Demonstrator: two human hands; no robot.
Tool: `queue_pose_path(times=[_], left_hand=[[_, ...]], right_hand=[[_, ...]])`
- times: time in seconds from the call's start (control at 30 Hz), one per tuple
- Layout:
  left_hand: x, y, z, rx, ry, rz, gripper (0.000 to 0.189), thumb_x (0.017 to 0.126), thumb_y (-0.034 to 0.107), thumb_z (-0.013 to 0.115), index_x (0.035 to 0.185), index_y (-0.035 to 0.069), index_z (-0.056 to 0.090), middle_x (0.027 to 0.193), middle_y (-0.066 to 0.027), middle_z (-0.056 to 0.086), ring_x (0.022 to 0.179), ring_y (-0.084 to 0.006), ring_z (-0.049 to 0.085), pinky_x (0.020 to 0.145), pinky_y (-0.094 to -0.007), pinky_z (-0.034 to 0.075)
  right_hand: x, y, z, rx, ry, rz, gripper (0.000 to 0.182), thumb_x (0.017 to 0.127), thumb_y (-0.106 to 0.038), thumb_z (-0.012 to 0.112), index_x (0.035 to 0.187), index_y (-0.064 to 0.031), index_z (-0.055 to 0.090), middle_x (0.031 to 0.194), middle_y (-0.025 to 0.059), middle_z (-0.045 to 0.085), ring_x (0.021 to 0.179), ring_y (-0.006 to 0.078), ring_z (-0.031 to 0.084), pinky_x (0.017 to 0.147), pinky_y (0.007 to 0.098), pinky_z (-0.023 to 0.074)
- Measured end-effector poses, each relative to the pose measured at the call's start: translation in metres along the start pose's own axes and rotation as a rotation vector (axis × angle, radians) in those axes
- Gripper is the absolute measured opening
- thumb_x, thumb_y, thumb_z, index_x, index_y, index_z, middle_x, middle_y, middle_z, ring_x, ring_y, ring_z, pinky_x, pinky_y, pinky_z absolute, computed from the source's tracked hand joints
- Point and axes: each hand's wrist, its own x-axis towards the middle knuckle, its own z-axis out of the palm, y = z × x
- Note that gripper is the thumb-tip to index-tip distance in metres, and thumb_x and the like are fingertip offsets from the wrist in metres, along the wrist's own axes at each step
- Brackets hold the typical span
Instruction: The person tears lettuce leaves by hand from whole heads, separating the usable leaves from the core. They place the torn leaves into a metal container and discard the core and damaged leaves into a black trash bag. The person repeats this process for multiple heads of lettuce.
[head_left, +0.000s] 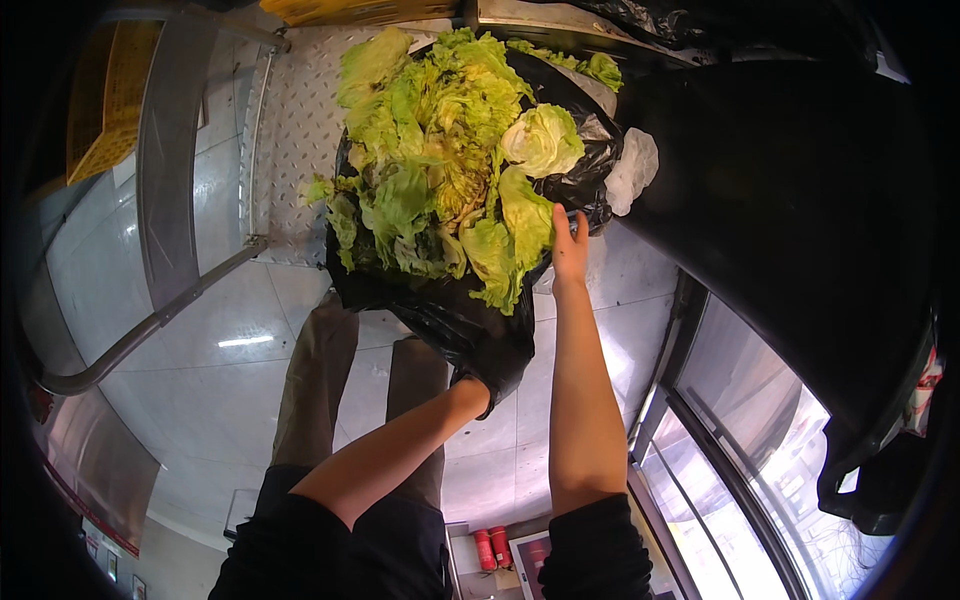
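Note:
A large heap of lettuce leaves (450, 135), green with yellowed and browned patches, lies on an opened black plastic bag (431, 307). A cut-looking pale lettuce head (544, 141) rests on the heap's right side. My right hand (570, 244) is at the right edge of the heap, against a drooping leaf (525, 214) and the bag. Its fingers are partly hidden there, so its grip is unclear. The bag's near fold covers my left hand, leaving only the wrist (472, 394) exposed; what the fingers do is hidden.
The bag lies over a metal diamond-plate platform (296, 142) with a tubular handle (150, 330) at left. A crumpled translucent plastic bag (631, 171) sits beside a large black container (757, 202). Yellow crates (112, 97) stand far left. Tiled floor (217, 405) lies below; glass doors (750, 375) are at right.

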Motion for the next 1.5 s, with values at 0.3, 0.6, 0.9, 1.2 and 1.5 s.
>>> queue_pose_path(times=[0.3, 0.6, 0.9, 1.2, 1.5], left_hand=[[-0.012, 0.017, 0.043, -0.767, 0.113, -0.073, 0.029, 0.088, 0.017, 0.046, 0.110, 0.001, 0.057, 0.108, -0.0158, 0.060, 0.099, -0.0279, 0.056, 0.087, -0.0394, 0.044], [-0.011, -0.013, -0.012, -0.869, 0.265, -0.060, 0.026, 0.081, 0.010, 0.050, 0.103, 0.000, 0.059, 0.098, -0.0173, 0.063, 0.090, -0.0316, 0.062, 0.073, -0.0446, 0.049], [-0.050, -0.018, -0.001, -0.493, 0.262, 0.106, 0.026, 0.087, 0.005, 0.049, 0.112, 0.002, 0.054, 0.097, -0.0122, 0.058, 0.086, -0.0250, 0.057, 0.079, -0.0363, 0.048], [-0.033, 0.008, -0.018, -0.963, 0.217, -0.183, 0.034, 0.079, 0.011, 0.055, 0.111, 0.000, 0.054, 0.105, -0.0188, 0.057, 0.100, -0.0324, 0.054, 0.087, -0.0436, 0.044], [-0.024, 0.008, -0.024, -1.019, 0.331, -0.198, 0.038, 0.073, -0.001, 0.050, 0.111, -0.002, 0.054, 0.101, -0.0230, 0.058, 0.092, -0.0396, 0.057, 0.078, -0.0443, 0.049]], right_hand=[[-0.081, -0.019, 0.015, -0.714, -0.338, -1.009, 0.021, 0.075, -0.004, 0.064, 0.095, -0.0055, 0.062, 0.089, 0.0142, 0.063, 0.083, 0.0336, 0.061, 0.075, 0.0403, 0.0494], [-0.023, -0.057, 0.056, -0.282, -0.134, -0.749, 0.018, 0.082, -0.015, 0.067, 0.089, -0.0030, 0.055, 0.067, 0.0092, 0.062, 0.055, 0.0216, 0.058, 0.055, 0.0306, 0.0489], [0.102, 0.000, 0.073, -0.899, -0.120, -0.990, 0.033, 0.079, -0.013, 0.068, 0.110, -0.0067, 0.060, 0.123, 0.0204, 0.054, 0.106, 0.0390, 0.054, 0.092, 0.0422, 0.0450], [-0.085, -0.055, 0.005, -0.890, -0.495, -1.347, 0.034, 0.079, -0.009, 0.062, 0.112, -0.0051, 0.060, 0.124, 0.0172, 0.054, 0.112, 0.0355, 0.051, 0.098, 0.0452, 0.0397], [-0.072, -0.037, -0.022, -0.843, -0.207, -0.724, 0.045, 0.074, -0.023, 0.073, 0.112, -0.0045, 0.058, 0.102, 0.0154, 0.062, 0.098, 0.0361, 0.057, 0.082, 0.0433, 0.0469]])
